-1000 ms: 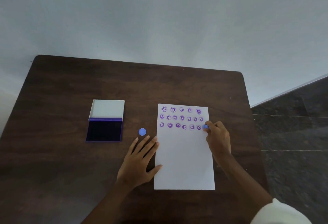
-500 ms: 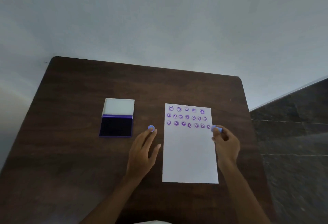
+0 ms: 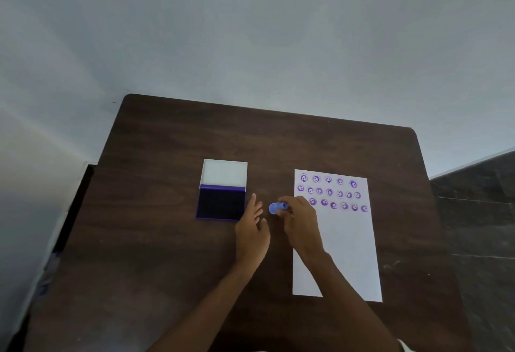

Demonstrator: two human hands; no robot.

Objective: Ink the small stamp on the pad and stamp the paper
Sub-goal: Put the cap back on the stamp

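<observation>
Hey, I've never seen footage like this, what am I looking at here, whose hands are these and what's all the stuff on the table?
There is no machine here. A person wears a wide-angle camera on the head, so the single picture looks forward and down at their own two bare hands over a dark wooden table.

On the table lies an open ink pad, its pale lid folded back and its dark purple ink surface showing. To the right lies a white sheet of paper with three rows of small round purple stamp marks near its far end.

The right hand holds a small blue stamp in its fingertips, in the gap between the pad and the paper. The left hand holds nothing; its fingers reach to the pad's right edge, though I cannot tell if they touch it.
</observation>
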